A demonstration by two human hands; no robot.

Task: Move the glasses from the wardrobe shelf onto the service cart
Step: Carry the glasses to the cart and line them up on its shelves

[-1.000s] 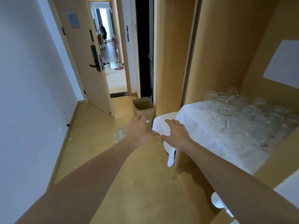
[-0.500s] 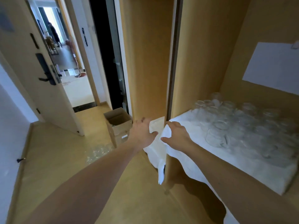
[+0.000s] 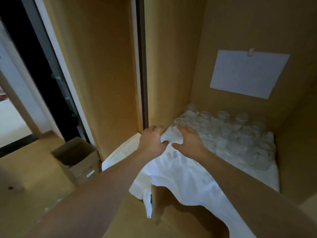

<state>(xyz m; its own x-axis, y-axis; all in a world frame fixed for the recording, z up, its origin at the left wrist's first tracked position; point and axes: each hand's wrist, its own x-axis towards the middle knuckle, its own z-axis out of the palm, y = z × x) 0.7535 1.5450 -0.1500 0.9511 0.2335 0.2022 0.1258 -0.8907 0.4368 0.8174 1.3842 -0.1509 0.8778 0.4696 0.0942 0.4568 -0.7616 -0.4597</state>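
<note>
**Q:** What are the hands doing?

**A:** Both reach into the wardrobe, palms down. The right hand (image 3: 187, 142) has its fingers spread and loosely curved, its grip wide and closed on nothing; the fingertips sit at the nearest clear glass (image 3: 178, 125), though whether they touch it I cannot tell. The left hand (image 3: 152, 143) is just beside it at 9 o'clock, fingers relaxed, reaching toward the wardrobe's side panel (image 3: 169, 74). It holds nothing either.

**Q:** Where are the glasses?

**A:** A tight cluster of glasses (image 3: 231, 134) fills the shelf from 12 to 3 o'clock of the right hand, packed into the back corner on a white cloth (image 3: 188, 177). The cloth likely cushions them; its front edge hangs over the shelf edge.

**Q:** Anything else?

**A:** A white sheet of paper (image 3: 247, 73) is clipped to the back wall. An open cardboard box (image 3: 77, 157) stands on the floor at 8 o'clock. No service cart is in view.
</note>
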